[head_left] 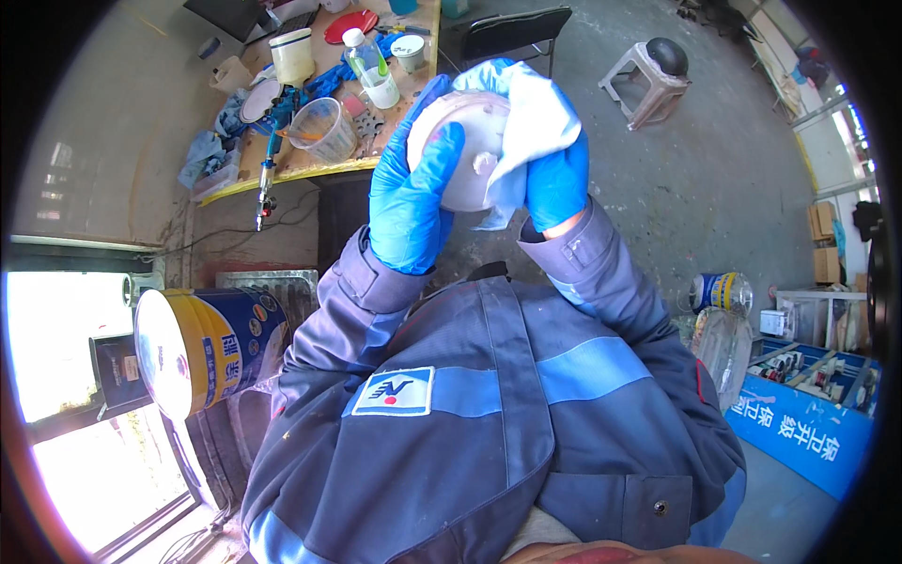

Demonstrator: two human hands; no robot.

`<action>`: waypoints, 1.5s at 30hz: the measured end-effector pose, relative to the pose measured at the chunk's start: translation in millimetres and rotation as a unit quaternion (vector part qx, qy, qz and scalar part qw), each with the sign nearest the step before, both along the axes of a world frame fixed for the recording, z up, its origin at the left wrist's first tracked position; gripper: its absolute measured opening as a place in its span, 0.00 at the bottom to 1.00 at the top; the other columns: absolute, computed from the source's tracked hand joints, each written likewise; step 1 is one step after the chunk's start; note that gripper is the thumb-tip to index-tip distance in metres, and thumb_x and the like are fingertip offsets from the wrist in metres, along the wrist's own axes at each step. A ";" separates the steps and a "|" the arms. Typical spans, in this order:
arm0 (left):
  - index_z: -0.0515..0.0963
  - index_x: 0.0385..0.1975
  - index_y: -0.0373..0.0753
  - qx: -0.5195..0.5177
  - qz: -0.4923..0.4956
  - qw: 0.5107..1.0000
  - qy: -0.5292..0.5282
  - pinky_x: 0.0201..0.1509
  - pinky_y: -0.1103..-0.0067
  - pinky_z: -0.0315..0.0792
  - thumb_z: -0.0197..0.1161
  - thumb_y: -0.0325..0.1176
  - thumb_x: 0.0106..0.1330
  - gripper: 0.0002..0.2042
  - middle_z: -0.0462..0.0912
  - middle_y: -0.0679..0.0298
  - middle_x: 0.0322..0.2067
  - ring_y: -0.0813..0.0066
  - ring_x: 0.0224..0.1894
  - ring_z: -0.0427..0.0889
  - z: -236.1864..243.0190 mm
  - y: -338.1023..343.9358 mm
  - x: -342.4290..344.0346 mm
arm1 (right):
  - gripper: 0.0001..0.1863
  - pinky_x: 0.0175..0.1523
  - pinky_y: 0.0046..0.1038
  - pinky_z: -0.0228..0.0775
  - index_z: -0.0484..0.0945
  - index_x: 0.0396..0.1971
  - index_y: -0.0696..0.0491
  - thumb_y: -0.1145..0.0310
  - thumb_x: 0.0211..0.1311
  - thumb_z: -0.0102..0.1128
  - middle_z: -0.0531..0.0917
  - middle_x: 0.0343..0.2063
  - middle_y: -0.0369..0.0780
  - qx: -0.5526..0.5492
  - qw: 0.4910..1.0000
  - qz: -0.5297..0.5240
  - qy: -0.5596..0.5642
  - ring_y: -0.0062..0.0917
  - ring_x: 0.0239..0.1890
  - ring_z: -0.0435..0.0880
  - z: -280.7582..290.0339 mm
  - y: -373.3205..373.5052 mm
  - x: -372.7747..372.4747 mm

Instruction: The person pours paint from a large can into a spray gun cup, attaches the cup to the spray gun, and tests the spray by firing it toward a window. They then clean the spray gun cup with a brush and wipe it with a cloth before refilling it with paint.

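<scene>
Both my hands wear blue gloves and are raised in front of my chest. My left hand (410, 202) grips a round whitish plastic lid (467, 155) by its left edge, the thumb lying across its face. A small pale raised spot shows near the middle of the lid. My right hand (562, 183) is closed around a white wipe (537, 117), which drapes over the lid's right side and hangs below it. The wipe and glove hide the right fingertips and that edge of the lid.
A workbench (310, 169) at the far left carries a clear mixing cup (324, 130), a squeeze bottle (362, 56) and a white tub (292, 58). A spray gun (267, 179) hangs at its edge. Beyond are a stool (646, 85) and folding chair (517, 33); a paint drum (211, 350) stands left.
</scene>
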State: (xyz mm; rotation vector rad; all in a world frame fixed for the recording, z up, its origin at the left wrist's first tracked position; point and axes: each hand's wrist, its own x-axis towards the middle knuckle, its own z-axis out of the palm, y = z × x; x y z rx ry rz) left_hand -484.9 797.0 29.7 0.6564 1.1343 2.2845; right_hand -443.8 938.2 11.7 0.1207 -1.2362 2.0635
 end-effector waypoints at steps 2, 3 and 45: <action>0.59 0.69 0.35 -0.012 -0.015 0.995 0.096 0.68 0.75 0.63 0.64 0.32 0.67 0.32 0.67 0.58 0.65 0.71 0.65 0.68 3.8 -1.9 -0.5 | 0.18 0.56 0.28 0.74 0.76 0.53 0.56 0.63 0.68 0.59 0.83 0.46 0.40 0.147 0.989 -0.015 -0.013 0.26 0.49 0.81 5.0 0.8 8.5; 0.58 0.69 0.35 -0.033 -0.016 0.993 0.114 0.70 0.75 0.60 0.65 0.33 0.66 0.34 0.66 0.58 0.66 0.70 0.67 0.66 5.2 -3.5 -0.2 | 0.18 0.53 0.27 0.75 0.76 0.52 0.56 0.63 0.67 0.60 0.84 0.44 0.39 0.291 0.953 -0.064 -0.056 0.25 0.47 0.83 7.0 1.4 16.0; 0.55 0.70 0.37 0.120 -0.082 0.970 -0.193 0.68 0.60 0.65 0.62 0.36 0.44 0.45 0.64 0.43 0.64 0.46 0.64 0.68 -25.3 -24.7 -25.0 | 0.12 0.54 0.34 0.77 0.72 0.50 0.54 0.70 0.69 0.54 0.80 0.47 0.42 -0.102 0.994 0.040 0.018 0.30 0.47 0.81 -7.7 -8.0 -18.6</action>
